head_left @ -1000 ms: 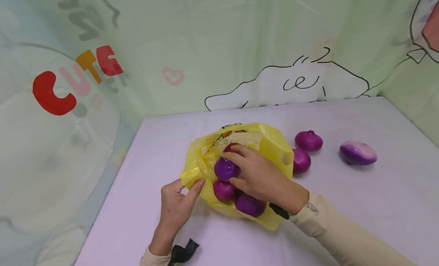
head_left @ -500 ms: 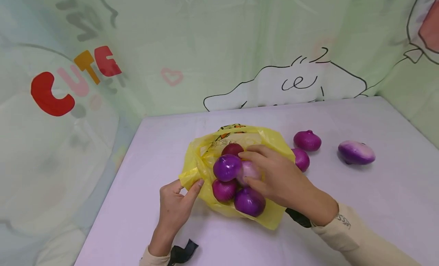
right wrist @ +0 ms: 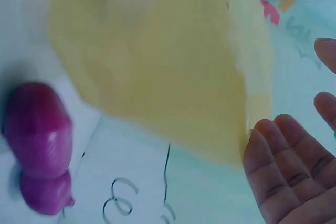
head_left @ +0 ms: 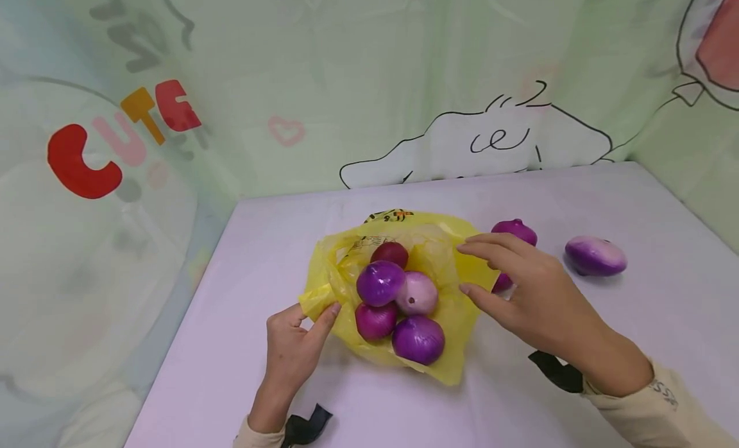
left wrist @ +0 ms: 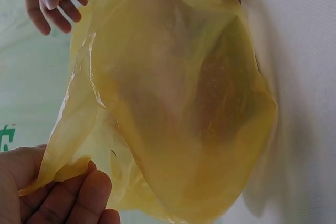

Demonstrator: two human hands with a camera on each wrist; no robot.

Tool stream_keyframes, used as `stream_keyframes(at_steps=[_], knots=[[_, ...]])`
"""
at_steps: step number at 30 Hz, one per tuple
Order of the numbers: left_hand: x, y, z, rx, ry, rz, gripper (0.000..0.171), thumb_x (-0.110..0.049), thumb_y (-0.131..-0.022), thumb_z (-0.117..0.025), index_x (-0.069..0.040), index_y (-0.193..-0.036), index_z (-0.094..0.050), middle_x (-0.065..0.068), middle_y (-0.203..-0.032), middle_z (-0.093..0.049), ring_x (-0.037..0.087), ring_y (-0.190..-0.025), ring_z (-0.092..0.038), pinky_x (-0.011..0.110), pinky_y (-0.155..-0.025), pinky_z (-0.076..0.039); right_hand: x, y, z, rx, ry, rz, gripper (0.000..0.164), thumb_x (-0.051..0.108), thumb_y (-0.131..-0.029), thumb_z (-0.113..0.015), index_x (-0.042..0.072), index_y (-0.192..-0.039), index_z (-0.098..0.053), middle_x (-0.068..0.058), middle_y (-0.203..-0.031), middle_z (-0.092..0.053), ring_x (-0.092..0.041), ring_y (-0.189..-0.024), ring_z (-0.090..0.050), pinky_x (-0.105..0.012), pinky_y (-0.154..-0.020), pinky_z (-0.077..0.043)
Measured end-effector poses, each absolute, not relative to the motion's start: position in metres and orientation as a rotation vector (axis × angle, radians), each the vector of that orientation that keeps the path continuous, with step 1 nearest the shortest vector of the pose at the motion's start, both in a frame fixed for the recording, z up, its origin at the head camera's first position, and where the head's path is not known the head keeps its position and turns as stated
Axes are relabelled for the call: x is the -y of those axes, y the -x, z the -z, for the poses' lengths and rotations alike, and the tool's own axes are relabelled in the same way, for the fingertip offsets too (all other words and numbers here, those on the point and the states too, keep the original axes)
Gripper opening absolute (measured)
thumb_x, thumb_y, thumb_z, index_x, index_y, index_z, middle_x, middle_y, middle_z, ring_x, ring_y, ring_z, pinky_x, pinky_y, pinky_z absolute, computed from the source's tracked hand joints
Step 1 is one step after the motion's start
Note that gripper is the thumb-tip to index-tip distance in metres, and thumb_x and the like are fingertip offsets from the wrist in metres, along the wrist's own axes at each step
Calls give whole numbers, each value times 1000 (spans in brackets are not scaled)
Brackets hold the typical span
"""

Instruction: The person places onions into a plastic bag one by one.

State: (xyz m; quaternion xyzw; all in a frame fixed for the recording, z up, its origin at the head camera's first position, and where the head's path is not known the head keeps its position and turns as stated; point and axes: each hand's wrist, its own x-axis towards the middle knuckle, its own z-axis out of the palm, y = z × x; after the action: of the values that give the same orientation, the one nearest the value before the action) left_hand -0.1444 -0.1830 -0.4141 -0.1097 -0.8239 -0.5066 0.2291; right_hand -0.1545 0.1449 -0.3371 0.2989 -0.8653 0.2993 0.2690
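Your left hand (head_left: pixel 294 355) pinches the left rim of the yellow bag (head_left: pixel 462 316) between thumb and fingers. Your right hand (head_left: pixel 539 297) holds nothing; its fingers are spread and gently bent at the bag's right side, and you cannot tell whether the fingertips touch the plastic. The bag lies with its mouth toward you on the table (head_left: pixel 265 242), nearer the left edge than the right and a little short of the far edge. Inside it you see five onions grouped close: a dark red one (head_left: pixel 390 253) toward the far rim, a glossy purple one (head_left: pixel 380 283) just below, a pale one (head_left: pixel 417 294) beside that, a magenta one (head_left: pixel 375 321) on the left and a deep purple one (head_left: pixel 419 340) nearest you. Right of the bag, partly behind your right hand, are two magenta onions, the farther one (head_left: pixel 512 228) and the nearer one (head_left: pixel 502 282). Past them, toward the table's right edge, a purple-and-white vegetable (head_left: pixel 594 256) lies on its side.
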Motion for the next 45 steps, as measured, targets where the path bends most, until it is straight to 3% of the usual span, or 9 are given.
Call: stream_keyframes(at_steps=[4,7,10,13,18,24,28,31,45], knots=[[184,145,415,2264,309,1392,15,-11,-89,-84,-2,-102,-81,0,-98,-80,13,-90,-76,33,-78,-62,-159,156,339,2327,-730,-819,60,0,-66,-93,6,-122,-73,-7,-116,-74,-17,-94,-66,0,-93,-38],[184,144,415,2271,299,1394,16,-10,-89,-84,-2,-102,-81,-1,-98,-80,13,-90,-76,33,-78,-62,-171,157,343,2314,-693,-829,61,-2,-65,-93,6,-122,-74,-6,-115,-74,-7,-88,-61,-1,-89,-40],[184,143,415,2276,292,1398,16,-11,-89,-84,-3,-102,-81,-1,-99,-80,13,-91,-76,31,-79,-61,-184,158,349,2278,-699,-838,46,27,-85,-89,4,-121,-74,-7,-116,-75,2,-95,-62,-2,-90,-42],[184,143,415,2278,291,1400,15,-12,-89,-84,-3,-102,-82,-2,-99,-80,13,-92,-76,31,-81,-61,-198,161,355,2256,-680,-828,55,52,-95,-72,3,-121,-74,-9,-114,-75,17,-99,-56,-4,-93,-39],[185,145,416,2269,278,1397,14,-11,-88,-85,-5,-101,-82,-2,-98,-80,13,-91,-76,28,-81,-60,-219,164,365,2278,-582,-791,44,19,-82,-88,2,-121,-74,-11,-110,-74,27,-99,-46,0,-92,-36],[186,145,417,2263,280,1400,14,-11,-88,-85,-5,-101,-82,-2,-97,-81,13,-90,-76,26,-81,-59,-244,172,380,2368,-414,-741,57,-5,-66,-90,0,-120,-72,-19,-117,-70,-6,-109,-59,4,-97,-27],[185,145,417,2266,278,1399,14,-11,-88,-85,-5,-101,-82,-2,-98,-81,13,-91,-76,26,-82,-59,-265,178,388,2531,-239,-719,57,3,-77,-87,0,-129,-66,-28,-132,-60,-49,-120,-53,-42,-114,-44],[184,144,417,2262,274,1399,14,-10,-88,-85,-5,-100,-82,-2,-97,-81,14,-92,-76,26,-83,-59,-278,186,394,2648,-156,-722,59,9,-84,-84,-2,-136,-59,-36,-138,-51,-59,-123,-45,-78,-95,-37],[184,145,416,2249,292,1401,14,-8,-87,-85,-2,-100,-82,1,-97,-81,15,-90,-76,24,-81,-59,-296,206,415,2900,-33,-730,64,23,-95,-76,-6,-145,-49,-42,-144,-38,-63,-123,-38,-82,-93,-38]])
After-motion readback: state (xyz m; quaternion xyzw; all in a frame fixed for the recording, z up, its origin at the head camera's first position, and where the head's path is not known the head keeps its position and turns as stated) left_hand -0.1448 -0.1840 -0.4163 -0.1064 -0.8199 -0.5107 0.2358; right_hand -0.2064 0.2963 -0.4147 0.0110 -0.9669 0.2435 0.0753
